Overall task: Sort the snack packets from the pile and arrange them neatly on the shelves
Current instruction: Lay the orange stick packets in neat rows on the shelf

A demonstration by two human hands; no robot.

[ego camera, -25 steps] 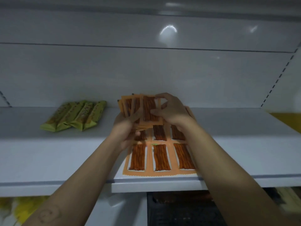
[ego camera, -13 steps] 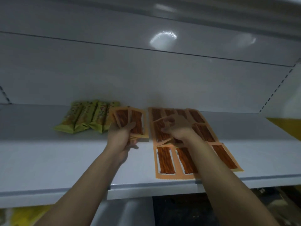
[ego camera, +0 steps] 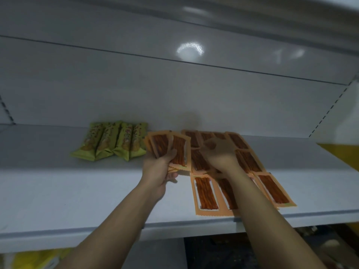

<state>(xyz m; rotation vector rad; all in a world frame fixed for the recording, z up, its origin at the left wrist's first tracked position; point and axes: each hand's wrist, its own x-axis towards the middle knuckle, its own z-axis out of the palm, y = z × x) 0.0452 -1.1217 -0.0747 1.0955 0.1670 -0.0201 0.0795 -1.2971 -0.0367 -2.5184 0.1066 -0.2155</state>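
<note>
A fan of orange snack packets (ego camera: pixel 168 146) is gripped in the left hand (ego camera: pixel 158 168), fingers curled round its lower end, above the white shelf (ego camera: pixel 77 191). More orange packets (ego camera: pixel 205 193) are laid flat in rows on the shelf just to the right. The right hand (ego camera: pixel 221 152) is held palm down over them (whether a packet is pinched cannot be told through the blur). Four green packets (ego camera: pixel 114 142) are set side by side further left, at the grey back panel (ego camera: pixel 136 94), where a lamp's glare (ego camera: pixel 190 51) is mirrored.
</note>
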